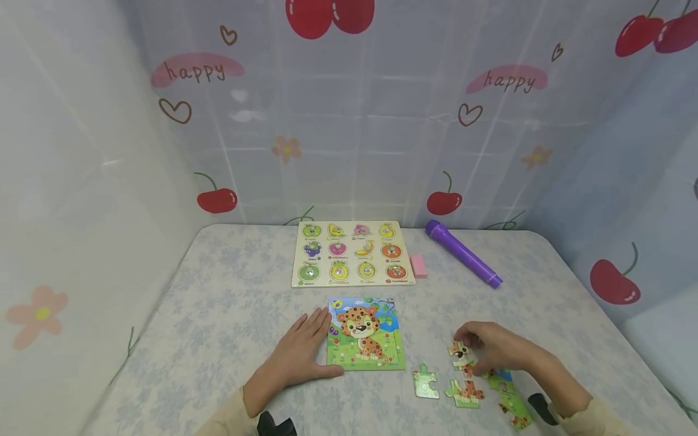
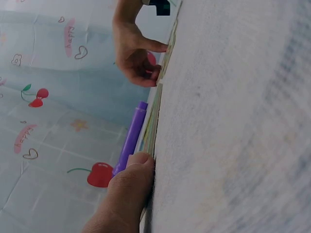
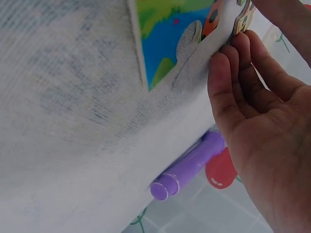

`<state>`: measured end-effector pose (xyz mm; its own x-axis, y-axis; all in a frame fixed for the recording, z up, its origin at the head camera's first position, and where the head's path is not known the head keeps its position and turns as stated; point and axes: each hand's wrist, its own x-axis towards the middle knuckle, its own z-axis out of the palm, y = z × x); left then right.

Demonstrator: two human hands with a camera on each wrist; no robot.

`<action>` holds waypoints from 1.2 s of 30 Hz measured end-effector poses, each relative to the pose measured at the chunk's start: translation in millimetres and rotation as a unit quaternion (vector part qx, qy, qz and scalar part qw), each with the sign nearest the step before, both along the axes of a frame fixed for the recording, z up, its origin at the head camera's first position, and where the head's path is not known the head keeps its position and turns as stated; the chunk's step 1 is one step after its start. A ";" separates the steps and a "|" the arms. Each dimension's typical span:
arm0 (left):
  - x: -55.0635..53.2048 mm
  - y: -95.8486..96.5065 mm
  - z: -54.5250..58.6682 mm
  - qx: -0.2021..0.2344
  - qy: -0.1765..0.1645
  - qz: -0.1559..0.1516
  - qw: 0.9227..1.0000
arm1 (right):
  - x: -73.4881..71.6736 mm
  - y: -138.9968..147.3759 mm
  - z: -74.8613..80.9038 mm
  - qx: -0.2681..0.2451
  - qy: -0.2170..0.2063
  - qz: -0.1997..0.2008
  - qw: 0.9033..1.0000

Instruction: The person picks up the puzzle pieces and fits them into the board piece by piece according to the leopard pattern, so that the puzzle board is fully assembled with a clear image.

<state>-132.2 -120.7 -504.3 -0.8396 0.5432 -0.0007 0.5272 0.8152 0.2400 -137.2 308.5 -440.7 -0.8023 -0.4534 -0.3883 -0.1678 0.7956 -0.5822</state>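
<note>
Your left hand (image 1: 297, 352) lies spread, touching the leopard picture board (image 1: 376, 339); your right hand (image 1: 503, 346) pinches a jigsaw piece (image 1: 460, 352).

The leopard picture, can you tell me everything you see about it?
The leopard picture is a thin square lying flat and face up on the patterned table. It shows a cartoon leopard, orange with dark spots, sitting on green, flowery grass under blue sky, leaves at the top right. It may be card or wood; I can't tell. It lies on the near side of the fruit board, and left of the loose puzzle pieces. The left grip touches its left side, thumb at the near corner.
</note>
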 end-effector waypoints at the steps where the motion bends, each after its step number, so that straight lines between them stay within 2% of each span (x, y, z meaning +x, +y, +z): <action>1: 0.2 -0.1 0.1 0.001 -0.001 0.000 1.000 | 0.3 0.1 -0.3 -0.002 -0.001 -0.001 1.000; 10: 0.2 -0.2 0.4 0.001 -0.002 0.001 1.000 | 2.8 4.8 -2.5 -0.036 0.009 0.007 0.999; 17: -0.1 0.2 1.5 0.003 -0.001 0.002 1.000 | 4.0 7.4 -3.2 -0.048 0.034 0.017 0.998; 36: 0.5 0.0 -0.6 0.006 0.002 0.000 1.000 | 8.1 10.2 -4.6 -0.054 0.049 -0.007 0.997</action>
<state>-131.6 -120.7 -504.9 -0.8391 0.5440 0.0097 0.5290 0.8116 0.2480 -129.1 318.7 -445.3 -0.8404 -0.4766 -0.2579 -0.2165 0.7317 -0.6464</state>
